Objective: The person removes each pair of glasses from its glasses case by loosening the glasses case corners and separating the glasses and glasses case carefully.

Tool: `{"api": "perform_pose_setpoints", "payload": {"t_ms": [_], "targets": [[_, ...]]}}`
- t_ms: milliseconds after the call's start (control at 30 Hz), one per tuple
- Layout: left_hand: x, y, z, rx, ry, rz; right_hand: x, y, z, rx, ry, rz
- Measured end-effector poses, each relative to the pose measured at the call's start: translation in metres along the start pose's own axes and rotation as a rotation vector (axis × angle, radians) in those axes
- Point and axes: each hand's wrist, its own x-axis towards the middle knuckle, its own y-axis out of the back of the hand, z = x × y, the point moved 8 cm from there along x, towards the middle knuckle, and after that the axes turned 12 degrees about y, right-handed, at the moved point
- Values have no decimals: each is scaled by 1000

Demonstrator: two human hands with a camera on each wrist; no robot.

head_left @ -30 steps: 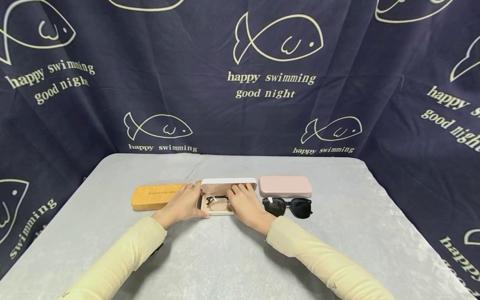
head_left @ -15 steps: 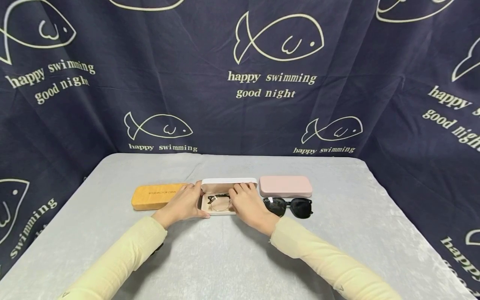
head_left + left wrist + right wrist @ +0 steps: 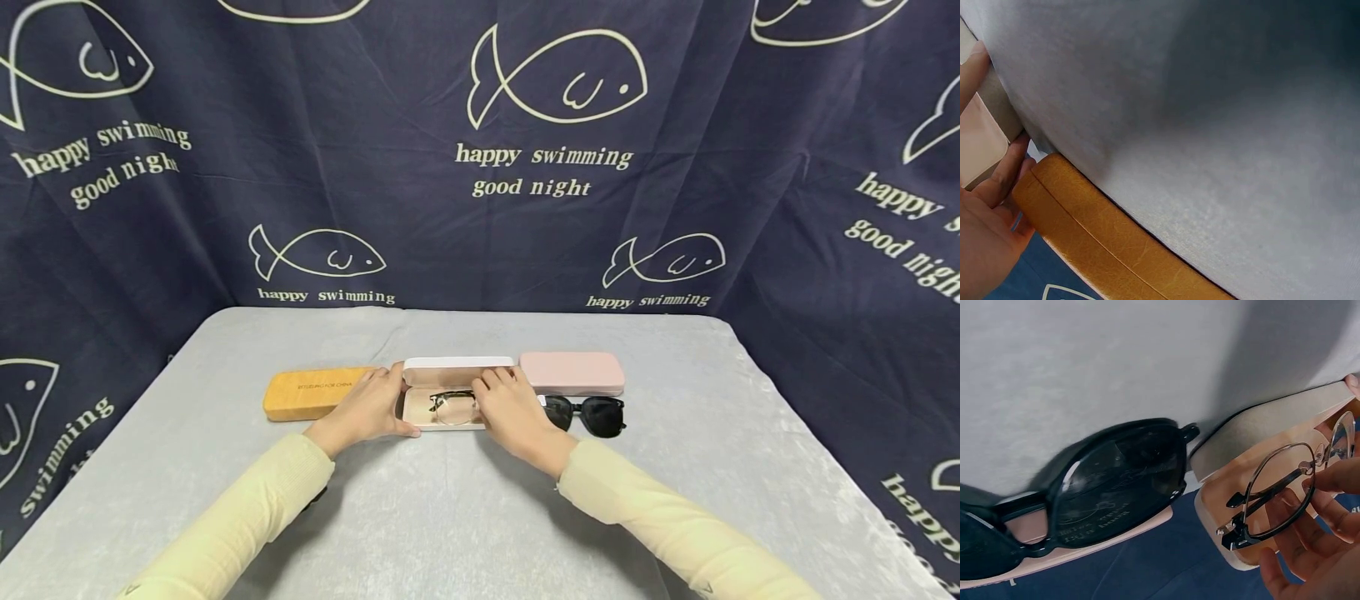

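A white glasses case stands with its lid raised, its lining pale pink. My left hand holds its left end, thumb at the front edge and fingers at the side. In the left wrist view that thumb rests on the case wall. Eyeglasses with a dark upper rim and thin metal lower rim show over the case's lower half. My right hand pinches them near the bridge, covering their right part in the head view. The right wrist view shows fingertips at the lens rim, one temple folded behind.
A tan-yellow glasses case lies left of the white one, close against my left hand. To the right sits a closed pink case, with black sunglasses in front of it, partly behind my right hand. Grey cloth covers the table.
My right hand has slid to the right along the white case, carrying the eyeglasses with it. It now overlaps more of the sunglasses. The left hand and the case have stayed put.
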Motion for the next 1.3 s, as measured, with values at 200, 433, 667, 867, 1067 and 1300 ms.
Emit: {"api": "perform_pose_setpoints", "payload": {"t_ms": [200, 433, 667, 867, 1067, 1300], "targets": [[0, 0, 0, 2, -4, -3, -10, 1, 7, 8, -27, -19], [0, -1, 0, 1, -10, 3, -23, 3, 15, -30, -44, -17], [0, 0, 0, 3, -13, 6, -36, 7, 20, -28, -55, 2], [-1, -1, 0, 3, -12, -6, -49, 8, 25, -6, -65, -6], [0, -1, 0, 2, -8, -10, -62, 10, 33, 7, -93, 6], [-1, 0, 0, -1, -11, -10, -75, 12, 39, 14, -120, 3]]}}
